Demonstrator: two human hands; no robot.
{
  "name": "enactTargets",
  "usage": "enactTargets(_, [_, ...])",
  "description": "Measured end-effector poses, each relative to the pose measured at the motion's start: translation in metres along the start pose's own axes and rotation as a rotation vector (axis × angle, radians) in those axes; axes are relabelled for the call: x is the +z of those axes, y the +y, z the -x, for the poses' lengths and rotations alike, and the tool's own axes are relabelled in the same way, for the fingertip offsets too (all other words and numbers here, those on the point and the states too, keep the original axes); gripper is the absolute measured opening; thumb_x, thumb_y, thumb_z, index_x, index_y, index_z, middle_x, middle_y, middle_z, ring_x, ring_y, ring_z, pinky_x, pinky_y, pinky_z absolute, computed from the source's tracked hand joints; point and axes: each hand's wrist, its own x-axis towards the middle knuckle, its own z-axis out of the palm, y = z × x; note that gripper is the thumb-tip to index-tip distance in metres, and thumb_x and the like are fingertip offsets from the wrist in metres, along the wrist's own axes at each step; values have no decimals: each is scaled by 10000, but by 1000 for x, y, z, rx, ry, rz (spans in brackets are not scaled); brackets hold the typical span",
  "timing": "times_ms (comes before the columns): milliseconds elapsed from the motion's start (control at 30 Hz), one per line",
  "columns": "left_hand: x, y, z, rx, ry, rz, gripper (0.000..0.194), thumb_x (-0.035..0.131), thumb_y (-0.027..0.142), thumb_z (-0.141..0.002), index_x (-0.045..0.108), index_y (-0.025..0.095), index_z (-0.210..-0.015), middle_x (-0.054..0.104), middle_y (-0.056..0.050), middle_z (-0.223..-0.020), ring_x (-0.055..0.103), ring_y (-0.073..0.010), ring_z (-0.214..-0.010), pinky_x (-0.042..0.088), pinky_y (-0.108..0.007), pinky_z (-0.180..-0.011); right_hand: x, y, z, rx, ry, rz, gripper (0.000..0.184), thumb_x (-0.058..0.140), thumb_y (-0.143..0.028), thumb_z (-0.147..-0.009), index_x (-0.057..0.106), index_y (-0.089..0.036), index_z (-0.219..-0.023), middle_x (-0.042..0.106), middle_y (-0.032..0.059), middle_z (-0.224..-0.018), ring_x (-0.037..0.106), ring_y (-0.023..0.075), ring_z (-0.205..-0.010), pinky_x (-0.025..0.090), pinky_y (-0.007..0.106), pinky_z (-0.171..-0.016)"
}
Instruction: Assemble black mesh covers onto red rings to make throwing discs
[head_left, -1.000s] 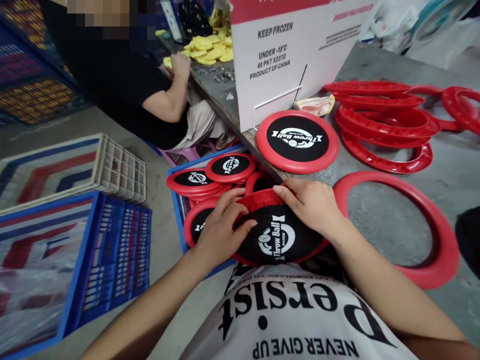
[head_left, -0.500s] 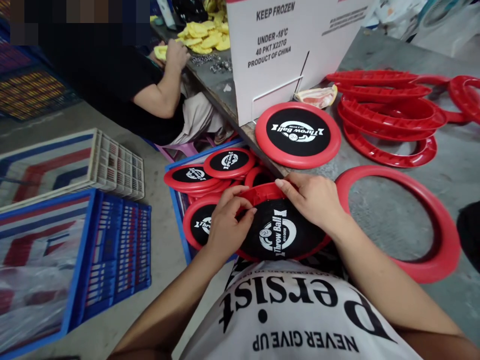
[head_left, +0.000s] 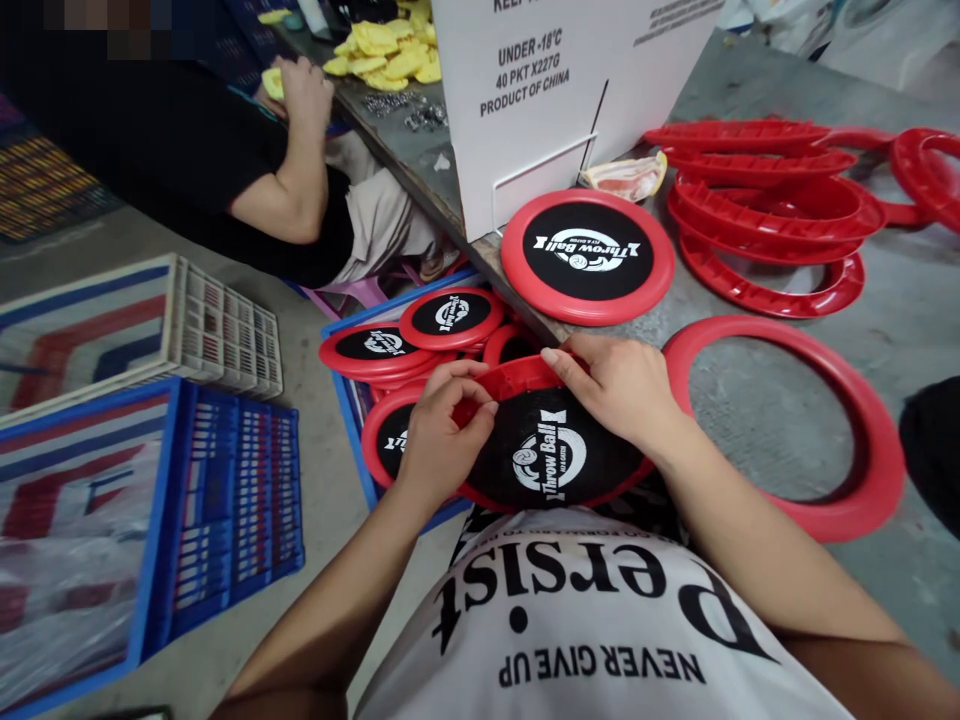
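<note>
My left grip [head_left: 454,422] has drawn its thumb nearer the disc's [head_left: 510,450] upper rim; my right grip [head_left: 619,388] also holds that edge mid-frame, near the tabletop's [head_left: 757,95] border.

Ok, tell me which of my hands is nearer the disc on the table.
Right. Your right hand is just this side of the disc; your left hand is farther from it, to the left.
</note>
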Motion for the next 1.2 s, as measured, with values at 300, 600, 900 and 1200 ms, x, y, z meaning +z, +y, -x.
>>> enactTargets(300, [2, 0, 0, 19, 40, -9, 93, 639, 165, -858, 617, 211, -780, 669, -40, -1164, 640, -205, -1098, 492, -398, -1011, 2, 2, 1, -2, 24, -21, 549, 354, -611, -1010, 700, -204, -883, 726, 62, -803, 617, 200, -705, 210, 299, -580])
enactTargets(600, [5, 3, -1, 11, 72, -9, 118, 641, 145, -846, 603, 211, -757, 674, -34, -1138, 641, -204, -1079, 494, -383, -982, 1, 3, 2, 7, 21, -13, 556, 346, -627, -1005, 689, -208, -878, 721, 62, -794, 626, 213, -712, 208, 296, -578])
enactTargets(900, [14, -1, -1, 124, 117, -117, 122, 599, 110, -866, 567, 210, -804, 681, -45, -1104, 651, -193, -1039, 506, -354, -926, 2, 3, 3, 24, 24, 6, 539, 358, -621, -1008, 695, -217, -893, 732, 57, -811, 618, 208, -713, 206, 293, -587])
enactTargets(1200, [6, -4, 6, 97, 80, -8, 89, 636, 148, -868, 593, 208, -819, 686, -33, -1165, 662, -186, -1074, 498, -341, -969, 3, 9, 4, -55, 84, -74, 439, 418, -551, -1015, 717, -233, -969, 757, 50, -884, 656, 241, -784, 316, 311, -607])
